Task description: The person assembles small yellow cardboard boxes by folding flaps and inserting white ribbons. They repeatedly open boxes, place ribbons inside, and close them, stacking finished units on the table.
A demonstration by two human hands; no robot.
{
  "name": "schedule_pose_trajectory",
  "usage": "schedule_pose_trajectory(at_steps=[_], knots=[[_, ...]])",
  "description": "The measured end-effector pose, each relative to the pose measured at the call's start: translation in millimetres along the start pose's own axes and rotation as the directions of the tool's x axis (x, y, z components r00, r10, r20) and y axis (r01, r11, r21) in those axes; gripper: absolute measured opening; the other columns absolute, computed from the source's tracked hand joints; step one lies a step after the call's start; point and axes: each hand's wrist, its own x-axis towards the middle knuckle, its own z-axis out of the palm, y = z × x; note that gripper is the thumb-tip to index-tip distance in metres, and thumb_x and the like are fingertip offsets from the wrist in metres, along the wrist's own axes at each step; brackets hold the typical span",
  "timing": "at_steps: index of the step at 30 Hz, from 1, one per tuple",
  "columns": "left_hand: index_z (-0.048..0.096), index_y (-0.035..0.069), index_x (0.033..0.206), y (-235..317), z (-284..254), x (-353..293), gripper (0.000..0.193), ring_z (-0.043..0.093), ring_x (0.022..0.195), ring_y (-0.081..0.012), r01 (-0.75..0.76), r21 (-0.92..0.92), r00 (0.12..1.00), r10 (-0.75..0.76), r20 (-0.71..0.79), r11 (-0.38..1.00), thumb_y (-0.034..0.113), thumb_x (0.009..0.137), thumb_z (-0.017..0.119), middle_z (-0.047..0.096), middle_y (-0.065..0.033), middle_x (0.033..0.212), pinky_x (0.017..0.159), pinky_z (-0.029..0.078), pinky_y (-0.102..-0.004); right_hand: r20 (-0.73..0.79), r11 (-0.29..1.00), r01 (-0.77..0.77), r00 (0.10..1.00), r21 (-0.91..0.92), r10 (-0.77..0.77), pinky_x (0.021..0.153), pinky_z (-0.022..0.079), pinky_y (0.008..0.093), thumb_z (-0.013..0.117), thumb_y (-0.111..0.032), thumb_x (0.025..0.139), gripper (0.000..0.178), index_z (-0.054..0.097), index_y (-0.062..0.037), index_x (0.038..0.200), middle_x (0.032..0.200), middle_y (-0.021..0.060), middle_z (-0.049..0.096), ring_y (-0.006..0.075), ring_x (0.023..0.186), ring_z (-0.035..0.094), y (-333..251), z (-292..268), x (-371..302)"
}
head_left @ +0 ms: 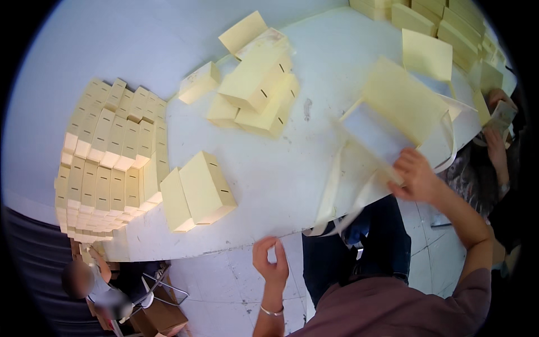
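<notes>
In front of me to the right, an open cream cardboard box [405,96] with a pale interior is tilted on the table and blurred by motion. My right hand [415,176] grips its near edge, fingers over the wall. Long cream ribbons [331,188] trail from the box toward the table edge, and another ribbon [452,140] loops at its right side. Just off the table's front edge is my left hand [270,261], thumb and fingers curled into a ring. Nothing shows between those fingertips.
Slotted cream boxes [252,84] lie piled mid-table, with two more boxes [199,191] nearer left. A tall stack of boxes [109,149] stands at far left, more boxes [443,25] at far right. One person [497,123] works at right; another [98,275] is lower left.
</notes>
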Motion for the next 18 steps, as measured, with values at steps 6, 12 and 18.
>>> schedule_pose_trajectory(at_steps=[6, 12, 18], knots=[[0.035, 0.007, 0.132, 19, 60, 178, 0.075, 0.027, 0.125, -0.0395, -0.389, 0.246, 0.92, 0.362, 0.15, 0.888, 0.028, 0.071, 0.072, 0.026, -0.0238, 0.138, 0.101, 0.025, -0.0493, -0.034, 0.978, -0.173, 0.985, -0.117, 0.171, 0.087, 0.039, 0.0468, 0.063, -0.015, 0.065, 0.03, 0.057, 0.0015, 0.09, 0.093, 0.0185, 0.052, 0.0389, 0.093, 0.049, 57, -29, -33], [0.027, 0.014, 0.139, 11, 101, 333, 0.099, 0.022, 0.129, -0.0386, -0.066, 0.563, 0.886, -0.211, 0.413, 0.824, 0.053, 0.059, 0.072, 0.025, -0.0238, 0.139, 0.1, 0.027, -0.0514, -0.361, 0.904, -0.401, 0.873, -0.148, 0.328, 0.095, 0.035, 0.0485, 0.062, -0.003, 0.064, 0.047, 0.051, 0.0026, 0.11, 0.115, 0.0208, 0.05, 0.0394, 0.109, 0.047, 24, -34, -55], [0.033, 0.003, 0.134, 10, 66, 311, 0.087, 0.039, 0.121, -0.031, 0.046, 0.1, 0.91, -0.083, 0.405, 0.994, 0.045, 0.066, 0.068, 0.042, -0.0204, 0.13, 0.096, 0.036, -0.0397, -0.364, 0.994, -0.079, 0.926, 0.075, 0.101, 0.088, 0.04, 0.0473, 0.064, -0.007, 0.066, 0.048, 0.052, -0.0008, 0.112, 0.109, 0.0225, 0.052, 0.0403, 0.102, 0.05, -48, -16, -63]])
